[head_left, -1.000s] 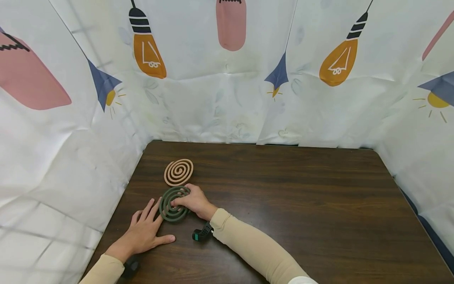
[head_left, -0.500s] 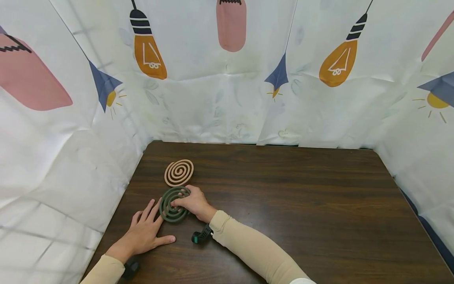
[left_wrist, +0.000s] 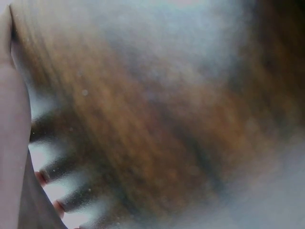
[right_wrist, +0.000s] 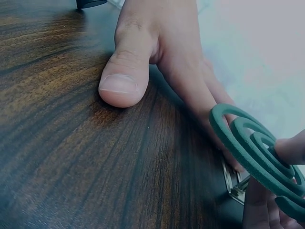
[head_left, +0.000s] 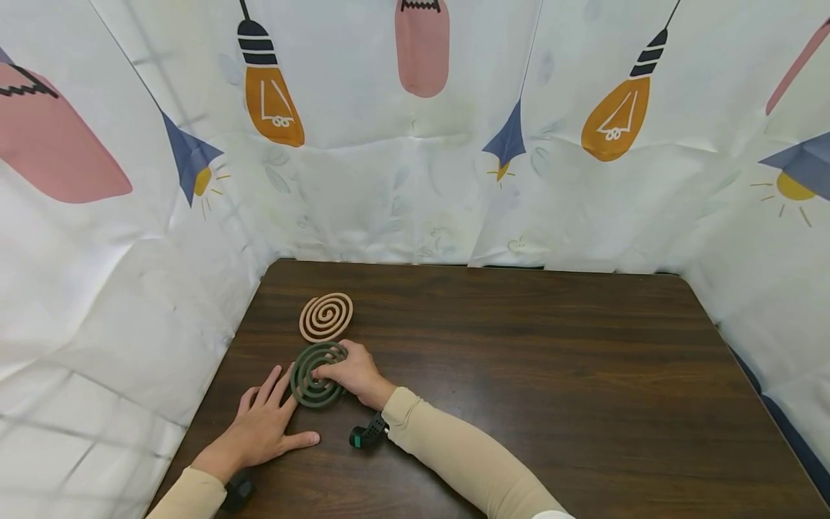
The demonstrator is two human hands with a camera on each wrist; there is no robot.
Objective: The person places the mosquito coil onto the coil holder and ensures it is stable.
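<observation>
A green mosquito coil (head_left: 311, 394) is held raised at the left side of the table, tilted in the right wrist view. My right hand (head_left: 357, 373) pinches it, with the thumb on its face and fingers behind. My left hand (head_left: 261, 427) lies palm down on the table with fingers spread and straight; the coil covers its fingertips in the head view. A thin metal piece (right_wrist: 234, 192), perhaps a coil stand, lies by the left fingertips, partly hidden. Just beyond, a tan mosquito coil (head_left: 326, 317) lies flat. The left wrist view is mostly blurred table.
The dark wooden table (head_left: 551, 375) stretches far to the right. A white printed curtain (head_left: 389, 187) hangs round its back and sides. Black wrist straps (head_left: 368, 431) sit under the forearms.
</observation>
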